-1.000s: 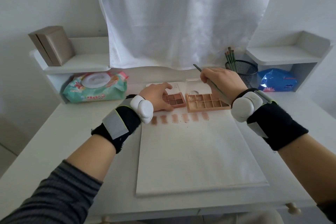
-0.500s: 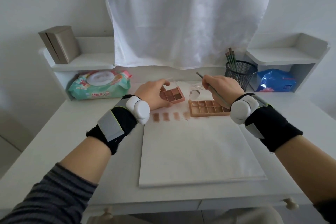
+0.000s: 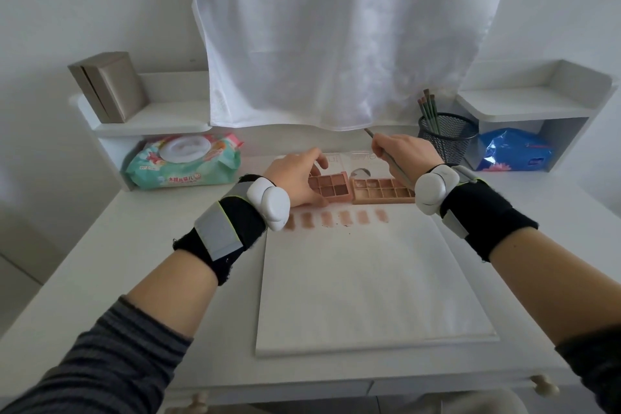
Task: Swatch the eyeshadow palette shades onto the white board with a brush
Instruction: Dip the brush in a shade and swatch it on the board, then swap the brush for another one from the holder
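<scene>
A white board (image 3: 366, 282) lies flat on the desk, with a row of several brown and pink swatches (image 3: 339, 218) along its far edge. Just behind the swatches sit two open palettes: a pink one with darker shades (image 3: 331, 186) and a peach one with lighter shades (image 3: 383, 191). My left hand (image 3: 297, 178) grips the pink palette by its left side. My right hand (image 3: 405, 151) holds a thin brush (image 3: 391, 161) above the peach palette, handle end pointing up and back; the bristle end is hidden behind my wrist.
A black mesh cup (image 3: 447, 134) with several brushes stands behind my right hand. A pack of wet wipes (image 3: 184, 163) lies at the back left under a shelf holding a beige box (image 3: 109, 87). A blue bag (image 3: 514, 149) sits back right. White cloth (image 3: 342, 33) hangs behind.
My left hand lifted and tilted the pink palette, then set it back down flat beside the peach one. My right hand with the brush shifted slightly above the peach palette.
</scene>
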